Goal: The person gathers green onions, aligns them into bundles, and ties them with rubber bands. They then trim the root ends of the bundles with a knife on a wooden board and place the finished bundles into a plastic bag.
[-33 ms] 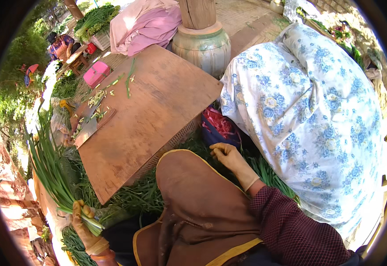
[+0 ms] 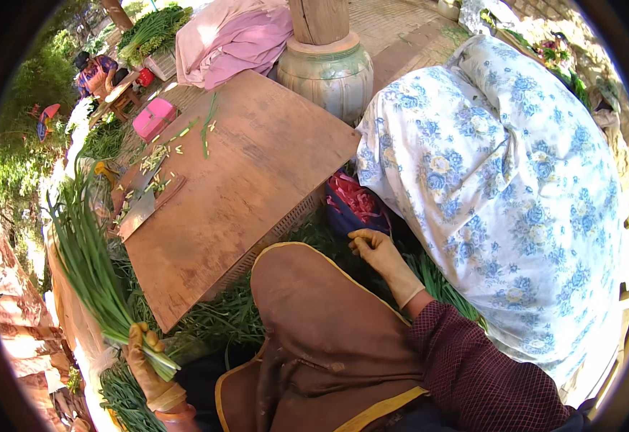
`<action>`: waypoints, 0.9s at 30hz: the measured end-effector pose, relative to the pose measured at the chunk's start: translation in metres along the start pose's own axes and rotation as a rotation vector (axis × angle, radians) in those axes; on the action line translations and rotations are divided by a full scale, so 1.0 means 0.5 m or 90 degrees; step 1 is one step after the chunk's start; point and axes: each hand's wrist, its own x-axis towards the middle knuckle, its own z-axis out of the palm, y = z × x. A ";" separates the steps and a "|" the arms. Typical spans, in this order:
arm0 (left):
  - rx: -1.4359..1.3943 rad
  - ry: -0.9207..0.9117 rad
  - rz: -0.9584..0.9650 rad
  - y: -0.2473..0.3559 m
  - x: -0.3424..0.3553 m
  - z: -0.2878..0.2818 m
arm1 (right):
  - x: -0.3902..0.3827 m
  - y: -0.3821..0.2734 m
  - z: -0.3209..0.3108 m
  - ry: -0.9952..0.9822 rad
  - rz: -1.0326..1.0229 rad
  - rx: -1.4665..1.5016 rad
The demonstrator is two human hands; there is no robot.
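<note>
My left hand point(image 2: 140, 353), in a tan glove, is wrapped round the pale cut ends of a bunch of long green chives point(image 2: 88, 263). The leaves rise up and to the left, past the near left corner of a wooden board point(image 2: 235, 173). My right hand point(image 2: 376, 252), gloved too, hovers beside my knee with its fingers curled together; whatever they pinch, if anything, cannot be made out. Just beyond it sits a dark blue bag point(image 2: 340, 216) with red-pink strips point(image 2: 358, 198) inside. On the board's left side lies a wide-bladed knife point(image 2: 140, 212) among pale stem trimmings point(image 2: 156, 158).
Loose greens point(image 2: 221, 320) lie under the board, around its basket point(image 2: 286, 223). A floral-cloth-covered heap point(image 2: 501, 194) bulks up on the right. A pillar on a stone base point(image 2: 329, 75) stands behind, near pink cloth point(image 2: 235, 36) and a pink box point(image 2: 154, 119). Another person point(image 2: 98, 75) sits far left.
My left hand has shifted a little up and to the right with the chives. The right hand has moved slightly to the right, its fingers still curled.
</note>
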 end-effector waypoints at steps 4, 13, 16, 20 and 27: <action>0.073 0.088 -0.251 -0.154 -0.031 0.081 | 0.043 0.069 -0.075 0.115 -0.059 -0.018; 0.059 0.022 -0.297 -0.214 -0.042 0.053 | 0.055 0.113 -0.166 0.206 -0.141 -0.320; 0.023 -0.006 -0.295 -0.225 -0.042 0.058 | 0.039 0.138 -0.206 0.160 -0.124 -0.355; 0.025 0.000 -0.302 -0.223 -0.049 0.069 | 0.039 0.165 -0.208 0.093 -0.113 -0.585; 0.030 0.096 -0.335 -0.208 -0.068 0.105 | 0.088 0.130 -0.176 0.113 -0.070 -0.553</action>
